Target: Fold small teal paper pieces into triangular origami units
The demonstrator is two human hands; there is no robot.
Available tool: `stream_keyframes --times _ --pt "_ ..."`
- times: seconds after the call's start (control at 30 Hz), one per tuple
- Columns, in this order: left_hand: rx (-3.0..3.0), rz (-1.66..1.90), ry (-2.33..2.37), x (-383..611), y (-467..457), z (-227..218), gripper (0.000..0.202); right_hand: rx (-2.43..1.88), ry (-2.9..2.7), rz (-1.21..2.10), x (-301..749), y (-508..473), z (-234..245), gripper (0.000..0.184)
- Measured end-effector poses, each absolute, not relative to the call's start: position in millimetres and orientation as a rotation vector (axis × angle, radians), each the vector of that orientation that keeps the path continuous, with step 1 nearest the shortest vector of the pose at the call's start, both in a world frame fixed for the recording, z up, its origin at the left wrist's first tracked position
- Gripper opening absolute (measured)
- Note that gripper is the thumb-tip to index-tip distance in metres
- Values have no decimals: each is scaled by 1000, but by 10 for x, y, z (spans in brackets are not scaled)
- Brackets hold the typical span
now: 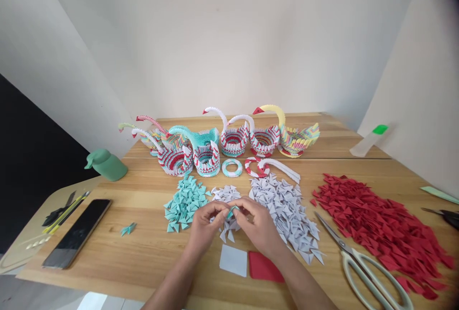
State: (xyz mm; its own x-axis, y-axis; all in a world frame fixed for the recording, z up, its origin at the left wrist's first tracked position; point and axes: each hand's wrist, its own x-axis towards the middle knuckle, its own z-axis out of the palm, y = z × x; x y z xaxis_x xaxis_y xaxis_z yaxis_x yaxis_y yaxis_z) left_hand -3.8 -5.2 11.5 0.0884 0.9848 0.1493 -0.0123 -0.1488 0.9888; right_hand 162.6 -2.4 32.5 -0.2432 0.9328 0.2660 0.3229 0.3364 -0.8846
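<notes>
A small teal paper piece (233,212) is held up between the two hands, over the near part of a small pale pile (227,193) of folded pieces; the left hand (209,218) has its grip closed on one side of it, thumb against fingers, and the right hand (254,218) pinches the other side; the fingers cover much of it, so how far its folding has gone I cannot tell. Just to the left lies a teal pile (184,200), to the right a large pale pile (287,209), and farther right a red pile (376,224); these pieces look folded already but lie loose, so joining them seems undone. Nearer the person, a white paper square (233,260) and a red paper sheet (263,267) lie flat, apparently unfolded; scissors (347,249) lie open beside the red pile. Beyond the piles, a teal-and-white ring (232,174), a red-and-white ring (248,167) and a curved pale strip (281,167) look assembled, though not built into anything larger; behind them on the desk (143,264) stand several swan-shaped figures (234,141), which look complete; off to the left, a teal cluster (128,229) lies alone near a phone (77,234).
</notes>
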Motion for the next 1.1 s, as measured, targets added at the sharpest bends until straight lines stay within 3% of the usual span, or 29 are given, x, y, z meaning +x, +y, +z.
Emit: stream_keyframes --times 0.17,0.43,0.7,1.1 --pt "1356 1273 1062 -39 -54 87 24 -1114 -1691 1091 1638 -21 367 23" --pt "1352 1269 1044 -35 -55 110 22 -1101 -1665 1100 1635 -4 318 21" --pt "1549 1308 1112 9 -69 134 5 -1117 -1611 1104 1636 -2 309 19" --pt "1597 1299 1218 17 -109 164 4 -1027 -1602 1208 1664 8 266 25"
